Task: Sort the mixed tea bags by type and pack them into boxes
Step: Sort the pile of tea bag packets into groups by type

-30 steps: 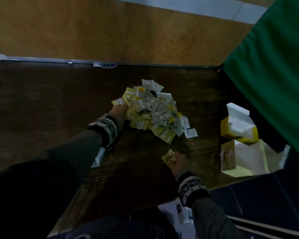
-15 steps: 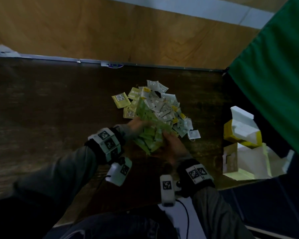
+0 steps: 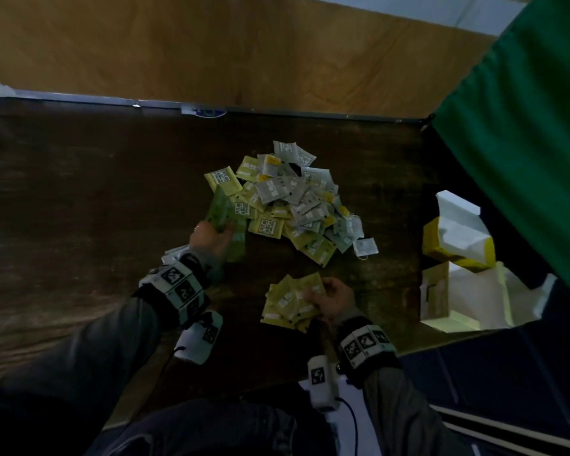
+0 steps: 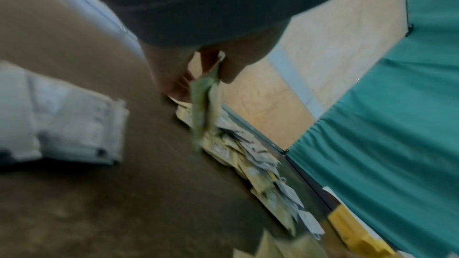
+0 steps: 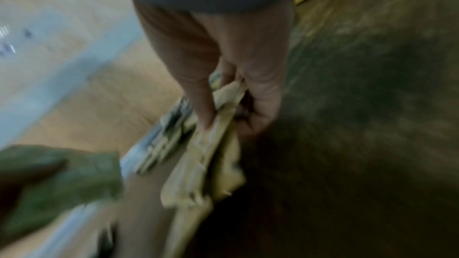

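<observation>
On the worktop (image 3: pixel 79 192) the pile of tea bags (image 3: pixel 290 202) sits at centre. The left hand (image 3: pixel 211 240) lies at the pile's 8 o'clock, the right hand (image 3: pixel 331 299) at 6 o'clock, two boxes (image 3: pixel 454 238) well apart at 3 o'clock.

A dark wooden table (image 3: pixel 79 199) stands beside a green curtain (image 3: pixel 524 133) and a tan plywood wall (image 3: pixel 211 51).

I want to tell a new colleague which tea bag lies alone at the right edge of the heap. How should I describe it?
Start at the dark table and find the heap of tea bags in its middle. Follow the heap's near right edge toward the yellow box. There lies a single white tea bag, out of its wrapper with a thin string, unlike the green and grey wrapped ones beside it.
</observation>
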